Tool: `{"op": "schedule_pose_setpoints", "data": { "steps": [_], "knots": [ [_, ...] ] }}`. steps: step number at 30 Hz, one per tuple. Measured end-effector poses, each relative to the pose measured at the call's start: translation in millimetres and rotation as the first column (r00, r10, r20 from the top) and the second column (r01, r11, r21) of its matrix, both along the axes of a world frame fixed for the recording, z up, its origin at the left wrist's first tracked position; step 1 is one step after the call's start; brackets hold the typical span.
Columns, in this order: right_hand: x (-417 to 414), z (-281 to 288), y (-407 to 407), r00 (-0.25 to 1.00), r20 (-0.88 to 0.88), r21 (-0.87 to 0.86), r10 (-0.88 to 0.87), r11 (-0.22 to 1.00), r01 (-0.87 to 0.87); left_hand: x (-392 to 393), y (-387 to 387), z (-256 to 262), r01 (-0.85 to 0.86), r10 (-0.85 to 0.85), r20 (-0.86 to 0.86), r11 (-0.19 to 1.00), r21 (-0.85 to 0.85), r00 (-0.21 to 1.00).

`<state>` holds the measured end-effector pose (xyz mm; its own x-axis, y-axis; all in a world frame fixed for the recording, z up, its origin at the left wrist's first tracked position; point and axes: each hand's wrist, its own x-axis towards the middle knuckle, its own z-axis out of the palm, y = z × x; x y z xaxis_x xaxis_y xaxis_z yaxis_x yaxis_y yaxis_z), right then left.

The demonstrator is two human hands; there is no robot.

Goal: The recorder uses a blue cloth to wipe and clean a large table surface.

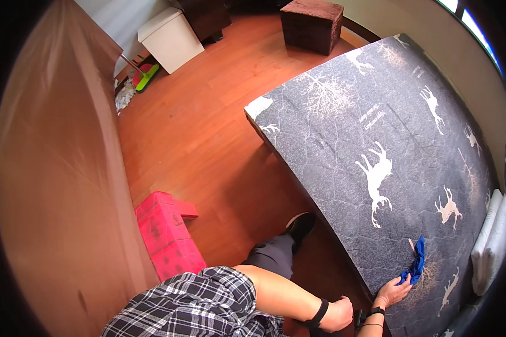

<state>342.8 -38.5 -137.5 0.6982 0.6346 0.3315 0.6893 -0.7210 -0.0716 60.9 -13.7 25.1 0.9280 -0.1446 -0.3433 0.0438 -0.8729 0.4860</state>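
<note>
A crumpled blue cloth (416, 266) lies on a dark grey patterned mattress (345, 177), printed with white deer and trees. My right hand (394, 291) rests at the mattress's near edge, its fingers on the lower end of the cloth. That wrist wears a black watch or band. Just left of it, beside the mattress edge, is my left hand (340, 314), its fingers curled and nothing visible in them; a black strap circles this wrist. A short pale strip shows beside the cloth's upper end.
White folded bedding (487, 248) sits at the mattress's right side. A pink covered box-like thing (168, 236) stands on the wooden floor near a brown drape (67, 160). Farther off are a green broom (147, 78), a white bin-like box (170, 40) and a brown stool (310, 25).
</note>
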Motion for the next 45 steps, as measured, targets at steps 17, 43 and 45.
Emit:
{"op": "schedule_pose_setpoints", "data": {
  "steps": [17, 43, 45],
  "knots": [
    [-14.8, 7.2, 6.0, 0.993, 0.044, -0.030, -0.109, 0.993, 0.111, 8.0, -9.2, -2.7, 0.015, -0.015, 0.047, 1.000, 0.009, 0.999],
    [-34.2, 22.1, 17.2, 0.987, -0.054, -0.049, -0.154, 0.987, 0.151, -25.7, 19.3, -19.0, -0.170, 0.170, 0.022, 0.985, -0.030, 0.985],
    [-34.0, 21.7, 17.2, 0.986, -0.050, -0.048, -0.156, 0.987, 0.154, -26.0, 18.9, -20.6, -0.164, 0.164, 0.040, 0.986, -0.008, 0.986]
  ]
}}
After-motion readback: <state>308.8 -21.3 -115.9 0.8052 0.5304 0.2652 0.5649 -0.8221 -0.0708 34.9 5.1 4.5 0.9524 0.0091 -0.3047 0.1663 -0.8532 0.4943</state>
